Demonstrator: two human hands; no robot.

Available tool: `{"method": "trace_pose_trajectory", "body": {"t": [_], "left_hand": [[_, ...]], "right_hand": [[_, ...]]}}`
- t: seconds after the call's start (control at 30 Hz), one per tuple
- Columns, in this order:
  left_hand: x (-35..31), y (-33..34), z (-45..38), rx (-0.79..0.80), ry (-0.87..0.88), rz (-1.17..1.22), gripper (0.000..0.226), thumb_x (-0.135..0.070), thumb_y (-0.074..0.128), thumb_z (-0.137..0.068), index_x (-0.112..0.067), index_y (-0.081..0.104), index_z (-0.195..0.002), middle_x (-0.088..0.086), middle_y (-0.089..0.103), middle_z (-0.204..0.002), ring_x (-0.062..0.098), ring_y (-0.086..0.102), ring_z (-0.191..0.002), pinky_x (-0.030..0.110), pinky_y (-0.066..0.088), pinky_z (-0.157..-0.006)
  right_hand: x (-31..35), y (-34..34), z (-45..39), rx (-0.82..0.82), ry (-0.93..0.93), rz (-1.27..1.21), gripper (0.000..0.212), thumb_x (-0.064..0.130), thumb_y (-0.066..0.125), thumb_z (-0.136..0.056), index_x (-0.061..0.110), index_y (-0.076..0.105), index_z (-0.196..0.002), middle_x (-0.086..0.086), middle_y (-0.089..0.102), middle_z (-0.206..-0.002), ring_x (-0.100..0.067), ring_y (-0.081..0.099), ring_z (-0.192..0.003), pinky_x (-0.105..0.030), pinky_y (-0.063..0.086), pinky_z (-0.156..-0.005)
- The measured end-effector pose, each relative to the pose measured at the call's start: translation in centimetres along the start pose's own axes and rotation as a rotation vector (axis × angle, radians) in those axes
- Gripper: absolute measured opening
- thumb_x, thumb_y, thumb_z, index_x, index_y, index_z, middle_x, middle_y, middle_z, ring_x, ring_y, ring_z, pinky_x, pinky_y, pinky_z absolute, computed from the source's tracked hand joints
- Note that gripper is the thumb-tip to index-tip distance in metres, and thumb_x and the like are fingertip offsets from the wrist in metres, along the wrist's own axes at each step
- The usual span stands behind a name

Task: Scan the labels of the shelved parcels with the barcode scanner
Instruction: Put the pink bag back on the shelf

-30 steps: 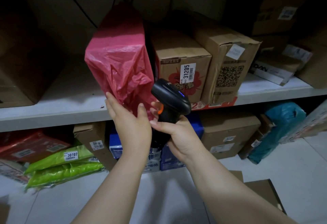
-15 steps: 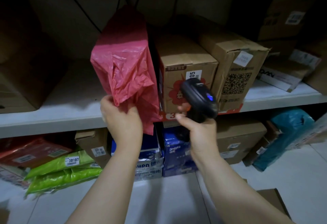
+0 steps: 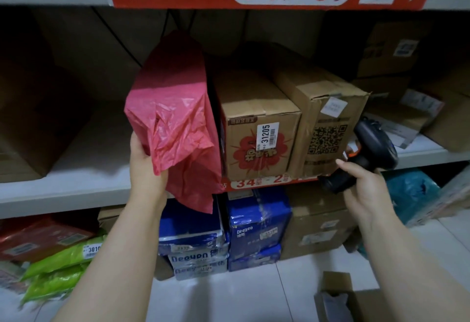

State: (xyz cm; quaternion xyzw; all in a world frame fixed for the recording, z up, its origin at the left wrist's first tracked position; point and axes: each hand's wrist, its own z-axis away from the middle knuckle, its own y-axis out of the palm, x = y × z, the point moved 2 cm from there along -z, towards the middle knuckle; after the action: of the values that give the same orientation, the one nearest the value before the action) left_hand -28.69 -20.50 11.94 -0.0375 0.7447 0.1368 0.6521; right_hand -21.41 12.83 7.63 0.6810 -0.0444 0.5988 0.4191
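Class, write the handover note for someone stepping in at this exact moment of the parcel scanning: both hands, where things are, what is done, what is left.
Left hand: holds the lower edge of the red-bagged parcel, which stands on the middle shelf.
Right hand: grips the barcode scanner, off to the right of the QR-code box.
Box labelled 31205 sits between the two.
Done: cannot tell which labels are scanned.
Left: no label shows on the red parcel; find it, then scan.

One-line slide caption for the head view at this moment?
Left hand grips a red plastic-wrapped parcel on the middle shelf while the right hand holds the barcode scanner beside two cardboard boxes.
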Motion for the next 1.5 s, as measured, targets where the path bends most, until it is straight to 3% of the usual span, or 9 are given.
{"method": "trace_pose_trajectory", "body": {"t": [0.2,0.43,0.6,0.73,0.83,1.1,1.2,1.33,1.5], "left_hand": [[0.3,0.3,-0.2,0.008,-0.04,0.022,0.042,-0.009,0.064,-0.087,-0.039,0.051,-0.113,-0.017,0.063,-0.096,0.001,0.06,-0.086,0.02,0.046,-0.069],[0.1,-0.2,-0.4,0.031,-0.118,0.089,0.039,-0.013,0.062,-0.089,-0.039,0.054,-0.116,-0.01,0.067,-0.103,0.009,0.063,-0.091,0.023,0.045,-0.069],[0.3,0.4,0.9,0.037,-0.084,-0.049,0.035,-0.024,0.055,-0.095,-0.037,0.044,-0.124,-0.021,0.055,-0.098,-0.006,0.052,-0.086,0.011,0.038,-0.065],[0.3,0.3,1.5,-0.005,-0.061,-0.157,0.047,-0.016,0.052,-0.093,-0.023,0.043,-0.139,-0.002,0.057,-0.123,0.013,0.054,-0.106,0.021,0.04,-0.083],[0.1,0.1,2.3,-0.088,-0.018,-0.228,0.044,-0.006,0.048,-0.09,-0.016,0.049,-0.133,0.007,0.061,-0.118,0.024,0.058,-0.102,0.017,0.041,-0.068],[0.8,0.4,6.2,-0.266,0.01,-0.329,0.037,-0.003,0.052,-0.083,-0.014,0.053,-0.118,0.006,0.06,-0.112,0.018,0.056,-0.089,0.029,0.044,-0.077],[1.3,1.8,9.3,-0.162,-0.071,-0.324,0.033,0.0,0.054,-0.083,-0.012,0.054,-0.114,0.002,0.057,-0.102,0.018,0.055,-0.089,0.026,0.039,-0.076],[1.8,3.9,13.8,0.072,-0.173,-0.384,0.027,-0.001,0.056,-0.084,-0.014,0.056,-0.108,0.003,0.06,-0.095,0.015,0.053,-0.073,0.026,0.042,-0.066],[2.7,6.2,19.5,0.343,-0.251,-0.502,0.023,-0.004,0.055,-0.087,-0.013,0.058,-0.108,-0.001,0.059,-0.089,0.013,0.052,-0.065,0.026,0.041,-0.057]], "right_hand": [[-1.1,0.1,-0.5,0.073,0.041,-0.079,0.044,-0.009,0.059,-0.079,0.016,0.063,-0.115,-0.01,0.066,-0.122,-0.023,0.062,-0.115,-0.042,0.046,-0.1],[-2.1,0.5,-0.7,0.087,0.029,-0.043,0.055,-0.009,0.063,-0.075,0.005,0.056,-0.128,-0.013,0.065,-0.124,-0.023,0.063,-0.113,-0.038,0.049,-0.097],[-2.4,-0.2,-0.8,0.113,0.034,0.008,0.056,-0.009,0.063,-0.076,0.002,0.055,-0.13,-0.014,0.064,-0.126,-0.024,0.061,-0.116,-0.042,0.044,-0.103],[-2.0,-0.5,0.1,0.105,0.051,0.043,0.047,-0.011,0.061,-0.077,0.007,0.06,-0.12,-0.017,0.062,-0.126,-0.026,0.062,-0.114,-0.042,0.045,-0.102],[-1.6,-0.7,1.1,0.076,0.07,0.054,0.042,-0.012,0.061,-0.076,0.009,0.063,-0.113,-0.017,0.064,-0.123,-0.026,0.063,-0.112,-0.04,0.047,-0.099],[-0.6,-2.7,4.2,0.023,0.135,0.139,0.033,-0.013,0.059,-0.079,0.016,0.065,-0.093,-0.006,0.068,-0.099,-0.015,0.065,-0.097,-0.029,0.049,-0.08],[-0.7,-3.8,5.8,0.013,0.189,0.223,0.025,-0.011,0.061,-0.079,0.012,0.063,-0.087,-0.002,0.061,-0.083,-0.015,0.059,-0.081,-0.03,0.047,-0.075],[-0.7,-5.5,8.1,0.1,0.209,0.342,0.039,-0.01,0.06,-0.08,0.011,0.066,-0.113,-0.004,0.057,-0.086,-0.022,0.055,-0.086,-0.034,0.048,-0.078],[-0.4,-8.2,10.7,0.025,0.352,0.453,0.021,-0.01,0.066,-0.074,0.001,0.062,-0.091,-0.018,0.06,-0.091,-0.035,0.06,-0.085,-0.032,0.052,-0.05]]}}
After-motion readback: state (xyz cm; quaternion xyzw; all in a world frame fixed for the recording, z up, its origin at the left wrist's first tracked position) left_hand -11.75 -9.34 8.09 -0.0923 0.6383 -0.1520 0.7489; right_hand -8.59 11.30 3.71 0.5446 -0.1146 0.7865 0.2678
